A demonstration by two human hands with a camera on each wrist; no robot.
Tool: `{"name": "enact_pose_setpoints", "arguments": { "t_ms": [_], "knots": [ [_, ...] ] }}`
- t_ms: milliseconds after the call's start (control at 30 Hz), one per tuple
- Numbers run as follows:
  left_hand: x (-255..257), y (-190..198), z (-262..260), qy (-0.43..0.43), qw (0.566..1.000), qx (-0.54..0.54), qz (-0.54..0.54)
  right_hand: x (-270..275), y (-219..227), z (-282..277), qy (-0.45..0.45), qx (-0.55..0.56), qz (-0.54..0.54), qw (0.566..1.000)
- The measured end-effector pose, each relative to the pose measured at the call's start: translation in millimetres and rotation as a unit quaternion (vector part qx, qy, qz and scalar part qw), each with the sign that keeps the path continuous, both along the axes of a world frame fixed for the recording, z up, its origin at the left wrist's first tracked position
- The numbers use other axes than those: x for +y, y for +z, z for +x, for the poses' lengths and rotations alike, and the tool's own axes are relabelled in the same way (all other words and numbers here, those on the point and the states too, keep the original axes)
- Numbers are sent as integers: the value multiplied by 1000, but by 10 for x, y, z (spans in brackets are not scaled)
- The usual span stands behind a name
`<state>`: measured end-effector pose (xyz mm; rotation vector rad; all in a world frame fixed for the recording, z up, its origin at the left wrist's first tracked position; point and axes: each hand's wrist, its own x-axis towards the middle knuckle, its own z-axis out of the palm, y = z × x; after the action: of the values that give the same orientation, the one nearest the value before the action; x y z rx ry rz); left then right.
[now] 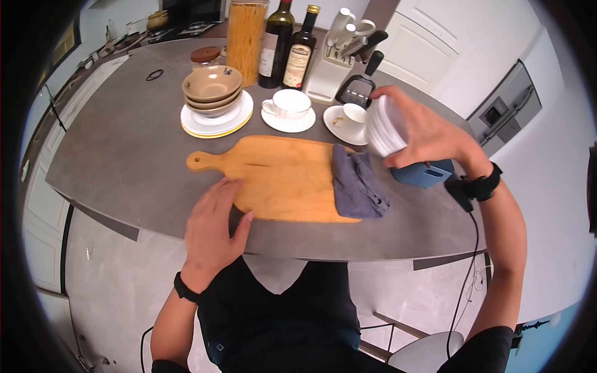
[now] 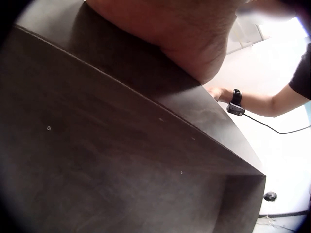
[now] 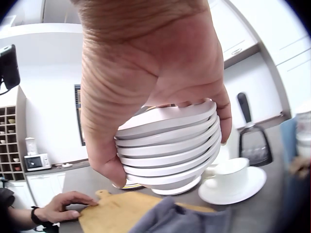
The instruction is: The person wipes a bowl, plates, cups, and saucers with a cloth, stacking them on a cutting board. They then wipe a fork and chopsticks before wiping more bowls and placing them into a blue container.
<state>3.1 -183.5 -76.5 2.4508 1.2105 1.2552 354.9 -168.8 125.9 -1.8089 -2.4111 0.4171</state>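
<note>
My right hand (image 1: 429, 130) grips a stack of white bowls (image 1: 384, 127) by its sides, thumb and fingers spread round it; the right wrist view shows several nested white bowls (image 3: 167, 145) held in the air. Below and to the left lies a crumpled grey-blue cloth (image 1: 357, 183) on the right end of the wooden cutting board (image 1: 286, 177). My left hand (image 1: 214, 221) rests at the board's near left edge, fingers loosely extended, holding nothing. In the left wrist view only the base of that hand (image 2: 180, 39) shows.
Behind the board stand tan bowls (image 1: 212, 84) on plates, two white cups (image 1: 290, 103) (image 1: 354, 116) on saucers, bottles (image 1: 300, 53), a pasta jar (image 1: 245, 43) and a knife block (image 1: 326, 71). A blue box (image 1: 423, 174) stands under the right hand.
</note>
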Motion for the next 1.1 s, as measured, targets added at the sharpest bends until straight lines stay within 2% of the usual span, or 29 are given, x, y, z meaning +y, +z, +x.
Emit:
{"name": "enact_pose_setpoints", "arguments": {
  "t_ms": [67,200,267,367,667,900,1033,1100],
  "knots": [
    [-1,18,14,3,1000,11,1,-67,85,420,-95,-17,0,995],
    [6,28,43,3,1000,17,-2,-145,0,1200,-129,-7,-12,992],
    [5,32,56,7,1000,26,-7,-176,-44,1450,-178,-47,-14,983],
    [-4,42,81,8,999,33,-12,-174,-118,1731,-198,-51,-36,978],
    [-1,88,136,12,998,58,-13,-42,-264,1864,-186,-124,-106,969],
    [11,87,148,13,997,75,-10,-116,-156,1802,-200,-113,-122,966],
    [14,72,152,13,999,46,0,-216,7,1714,-188,-105,-71,974],
    [-1,129,177,19,999,27,12,-298,72,1611,-134,-73,-32,988]
  ]
}}
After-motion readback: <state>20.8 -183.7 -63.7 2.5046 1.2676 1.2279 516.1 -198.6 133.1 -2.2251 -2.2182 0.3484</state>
